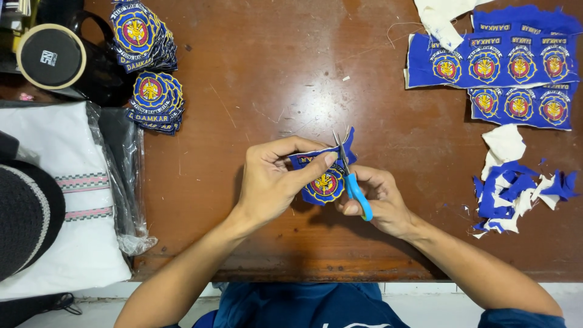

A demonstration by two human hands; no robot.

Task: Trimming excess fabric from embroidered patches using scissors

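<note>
So the left hand (267, 182) is pinching a blue embroidered patch with a yellow and red round emblem (325, 182), thumb on top along its upper edge and the other fingers curled underneath, holding it up just above the brown wooden table (273, 73) near the middle of the front edge. The right hand (379, 203) is closed around small scissors with light blue handles (351, 179), fingers through the loops, and the blades poke up past the patch's top right corner, right beside the left thumb tip. Can't really tell how far apart the blades are, or whether they're biting cloth, since they're thin and overlap the patch. The patch's left part is hidden behind the left fingers. Back left corner has two stacks of finished cut patches (152, 67) next to a black mug (67, 61). Back right corner has a blue fabric sheet of uncut patches (504, 73), cut off by the frame edge, and near the right edge sits a pile of blue and white fabric scraps (516, 188).
</note>
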